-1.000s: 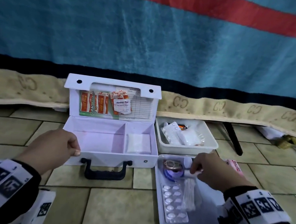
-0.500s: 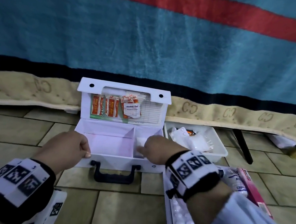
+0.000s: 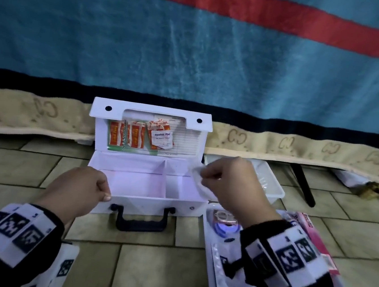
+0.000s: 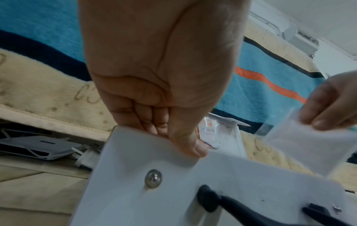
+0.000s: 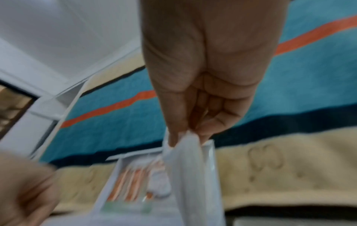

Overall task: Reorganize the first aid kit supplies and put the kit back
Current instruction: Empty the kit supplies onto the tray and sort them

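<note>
The white first aid kit [image 3: 144, 203] stands open on the tiled floor, its lid [image 3: 152, 113] upright with orange plaster packs and an alcohol pad tucked inside. Both bottom compartments look bare. My left hand [image 3: 85, 191] grips the kit's front left corner [image 4: 154, 152], thumb on the front wall. My right hand [image 3: 226, 182] pinches a white gauze packet [image 3: 199, 183] and holds it above the kit's right compartment; the packet [image 4: 309, 145] hangs from the fingertips [image 5: 185, 137].
A flat white tray [image 3: 212, 274] at the front right holds a blister strip, a small round item and a pink box [image 3: 314, 236]. A deeper white bin [image 3: 272, 187] sits behind it. A striped blanket [image 3: 193, 50] hangs close behind the kit.
My right hand left the front tray, reached into the kit's right compartment, and has now lifted the white gauze packet out of it. The left hand stayed on the kit's corner.
</note>
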`<act>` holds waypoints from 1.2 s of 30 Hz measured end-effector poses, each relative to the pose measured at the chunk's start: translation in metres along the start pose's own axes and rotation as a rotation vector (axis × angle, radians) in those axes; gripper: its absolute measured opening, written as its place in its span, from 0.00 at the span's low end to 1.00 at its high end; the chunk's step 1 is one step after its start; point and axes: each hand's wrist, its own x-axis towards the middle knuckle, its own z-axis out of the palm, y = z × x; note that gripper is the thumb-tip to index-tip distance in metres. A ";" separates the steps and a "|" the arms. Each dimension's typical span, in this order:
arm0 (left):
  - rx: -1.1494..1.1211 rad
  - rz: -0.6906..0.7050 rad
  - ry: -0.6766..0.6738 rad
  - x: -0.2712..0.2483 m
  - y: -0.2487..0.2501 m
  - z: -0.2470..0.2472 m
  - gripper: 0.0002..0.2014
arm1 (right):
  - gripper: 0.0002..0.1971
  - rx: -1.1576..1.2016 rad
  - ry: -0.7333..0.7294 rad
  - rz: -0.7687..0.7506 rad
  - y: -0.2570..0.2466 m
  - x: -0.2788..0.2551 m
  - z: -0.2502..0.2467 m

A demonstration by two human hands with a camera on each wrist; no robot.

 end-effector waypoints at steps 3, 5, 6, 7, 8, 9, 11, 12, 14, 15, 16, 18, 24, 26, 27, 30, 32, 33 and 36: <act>0.002 0.008 0.008 -0.001 0.000 0.001 0.13 | 0.08 -0.065 0.180 0.028 0.033 -0.028 -0.046; 0.011 0.014 0.007 -0.001 0.000 0.000 0.13 | 0.12 -0.140 0.176 0.085 0.061 -0.045 -0.067; 0.016 0.015 0.007 -0.001 0.000 0.000 0.13 | 0.14 -0.191 0.130 0.107 0.073 -0.052 -0.073; 0.019 0.016 0.006 -0.002 0.000 -0.001 0.13 | 0.16 -0.253 0.057 0.126 0.082 -0.059 -0.076; 0.020 0.016 0.006 -0.002 0.000 -0.001 0.13 | 0.18 -0.331 -0.015 0.145 0.092 -0.065 -0.075; 0.021 0.016 0.007 -0.002 0.000 -0.001 0.13 | 0.18 -0.407 -0.072 0.167 0.102 -0.070 -0.070; 0.019 0.013 0.002 -0.003 0.000 0.000 0.13 | 0.17 -0.494 -0.170 0.205 0.117 -0.076 -0.058; 0.015 0.010 0.002 -0.004 0.000 0.000 0.13 | 0.17 -0.523 -0.199 0.212 0.124 -0.078 -0.051; 0.013 0.002 0.008 -0.004 0.000 -0.001 0.12 | 0.13 -0.563 -0.240 0.222 0.131 -0.080 -0.039; 0.014 0.001 0.009 -0.003 0.000 -0.001 0.12 | 0.11 -0.563 -0.238 0.227 0.132 -0.081 -0.034; 0.013 0.000 0.009 -0.003 0.000 -0.001 0.12 | 0.10 -0.557 -0.227 0.235 0.130 -0.082 -0.032; 0.005 0.003 0.003 -0.002 -0.001 -0.001 0.13 | 0.10 -0.608 -0.248 0.199 0.126 -0.086 -0.027; -0.003 -0.006 0.003 -0.002 -0.001 0.001 0.12 | 0.14 -0.653 -0.419 0.123 0.096 -0.079 -0.034; -0.005 -0.009 0.001 -0.001 -0.002 0.001 0.12 | 0.14 -0.663 -0.489 0.156 0.083 -0.063 -0.045; -0.013 -0.013 -0.002 -0.001 -0.002 0.002 0.12 | 0.13 -0.663 -0.494 0.141 0.074 -0.053 -0.049; -0.033 -0.024 0.002 0.000 -0.002 0.004 0.12 | 0.08 -0.607 -0.365 -0.032 0.036 -0.017 -0.051; -0.040 -0.028 0.010 -0.001 -0.002 0.004 0.12 | 0.05 -0.463 -0.302 -0.128 0.008 0.009 -0.039; -0.046 -0.027 0.012 0.000 -0.002 0.004 0.12 | 0.12 -0.391 -0.331 -0.143 -0.002 0.021 -0.031; -0.042 -0.029 0.003 0.001 -0.003 0.003 0.13 | 0.27 -0.376 -0.521 -0.105 -0.017 0.053 -0.007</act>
